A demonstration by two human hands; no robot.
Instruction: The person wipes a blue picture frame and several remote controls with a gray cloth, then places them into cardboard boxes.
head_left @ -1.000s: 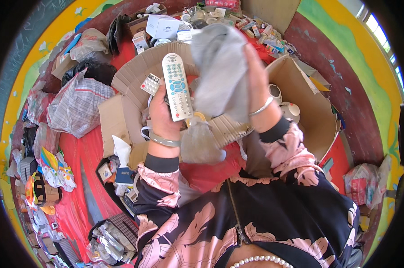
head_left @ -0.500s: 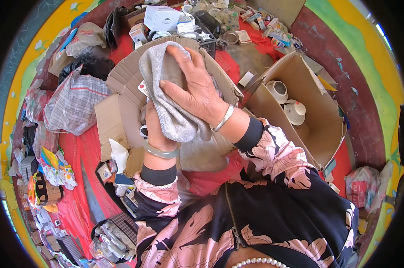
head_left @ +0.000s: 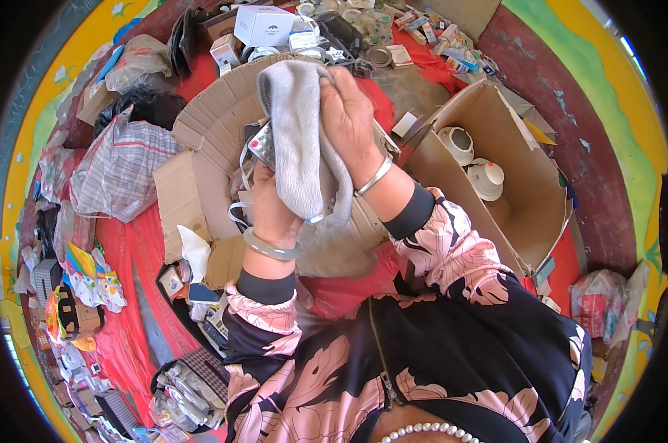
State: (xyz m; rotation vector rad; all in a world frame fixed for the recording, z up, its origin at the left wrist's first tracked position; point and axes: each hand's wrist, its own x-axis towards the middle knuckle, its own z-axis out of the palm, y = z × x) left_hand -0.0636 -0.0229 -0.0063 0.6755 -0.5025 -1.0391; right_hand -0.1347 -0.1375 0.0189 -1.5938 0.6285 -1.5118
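My right hand (head_left: 348, 125) is closed on a grey knitted cloth (head_left: 293, 136), pinching its upper right edge. Folds of the cloth hang down over my left hand (head_left: 275, 210). From under the cloth sticks the end of a remote control (head_left: 260, 146) with a red button and small dark buttons. My left hand grips it from below, its fingers largely covered by the cloth. Both hands are above an open cardboard box (head_left: 219, 118), in which a white strap or cord (head_left: 238, 214) shows beside my left wrist.
At the right stands another open cardboard box (head_left: 533, 177) holding two white round cup-like items (head_left: 486, 179). A checked bag (head_left: 123, 170) lies at the left. Small boxes, including a white box (head_left: 264, 26), crowd the far side. Trays of small goods (head_left: 190, 395) sit at the lower left.
The right hand has shifted from lying spread on the cloth to pinching its edge, and moved slightly right. The cloth is lifted into a narrower fold, baring more of the remote control.
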